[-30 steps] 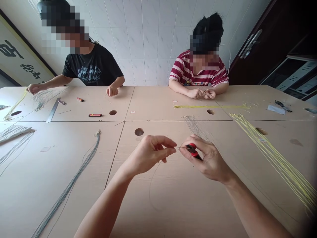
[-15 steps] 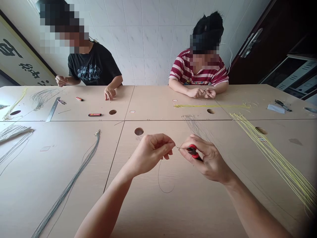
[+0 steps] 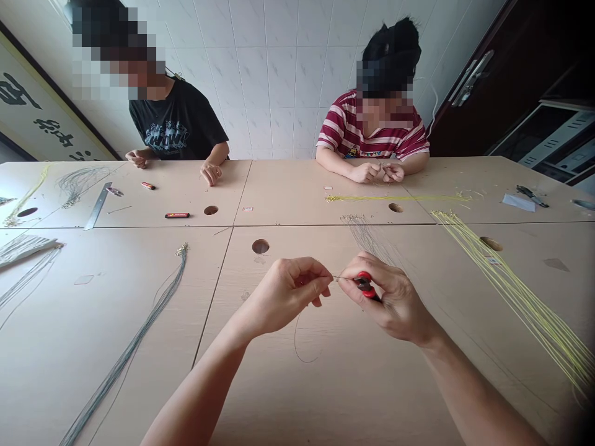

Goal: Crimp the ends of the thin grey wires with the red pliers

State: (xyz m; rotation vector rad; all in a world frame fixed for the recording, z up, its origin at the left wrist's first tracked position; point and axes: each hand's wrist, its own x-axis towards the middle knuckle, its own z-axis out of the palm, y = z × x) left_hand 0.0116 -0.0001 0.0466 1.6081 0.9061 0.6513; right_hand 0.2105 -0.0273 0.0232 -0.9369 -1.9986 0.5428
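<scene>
Thumb and fingertips of my left hand [image 3: 297,288] pinch a thin dark cord [image 3: 296,337], whose free part hangs in a loop below. My right hand [image 3: 388,294] is closed around red-handled pliers [image 3: 367,286], tucked in the palm, while its thumb and forefinger pinch the cord's short end close to the left fingertips. A small bit at the cord's end is too tiny to make out. Beyond the right hand lies a fan of thin grey cords [image 3: 365,232]. To the left rests a bundle of grey-green cords [image 3: 160,297] with gold-coloured ends.
Yellow cords [image 3: 506,291] stretch along the right side. Across the table [image 3: 279,402] sit two people, one in a black shirt [image 3: 179,121], one in a striped shirt [image 3: 372,124]. A metal ruler [image 3: 98,205], a red-and-black lighter [image 3: 177,215] and round table holes [image 3: 261,246] are farther off.
Both hands stay pinched on the cord; my left hand has shifted slightly right and down. The black-shirted person's hands have moved a little to the right.
</scene>
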